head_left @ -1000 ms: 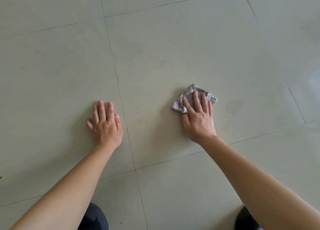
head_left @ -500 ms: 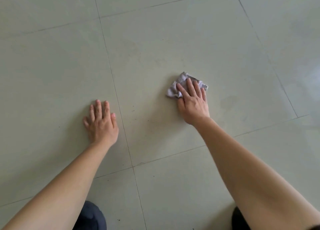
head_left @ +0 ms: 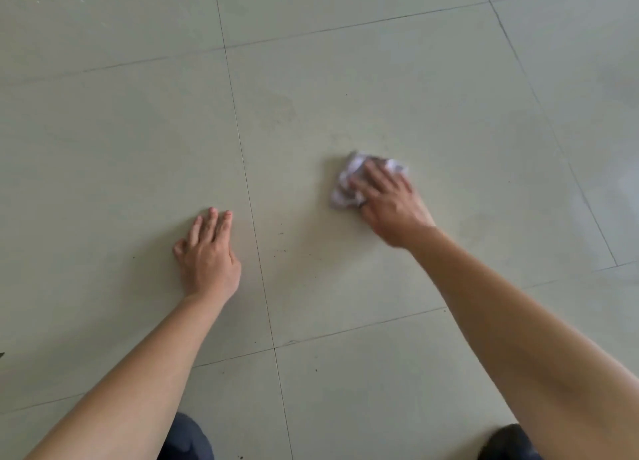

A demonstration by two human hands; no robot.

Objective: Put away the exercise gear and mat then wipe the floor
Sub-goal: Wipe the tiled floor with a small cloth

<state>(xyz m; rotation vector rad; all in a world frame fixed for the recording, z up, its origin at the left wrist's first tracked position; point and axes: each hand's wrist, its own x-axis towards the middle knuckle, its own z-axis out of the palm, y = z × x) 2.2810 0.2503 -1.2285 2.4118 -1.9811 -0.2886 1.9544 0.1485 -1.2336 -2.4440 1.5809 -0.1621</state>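
Note:
A crumpled pale grey cloth [head_left: 345, 186] lies on the pale green tiled floor [head_left: 345, 96]. My right hand [head_left: 387, 200] lies flat on top of the cloth with its fingers stretched out, pressing it down; the hand is blurred. My left hand [head_left: 207, 252] rests palm down on the tile to the left, fingers straight, holding nothing. No exercise gear or mat is in view.
Dark grout lines [head_left: 249, 196] cross the floor between the hands. Small dark specks [head_left: 281, 233] dot the tile near the left hand. My dark-clothed knees [head_left: 186, 439] show at the bottom edge. A bright glare [head_left: 615, 190] lies on the right tiles.
My right hand has slid the cloth farther away and a little to the left across the tile. My left hand has stayed planted on the floor.

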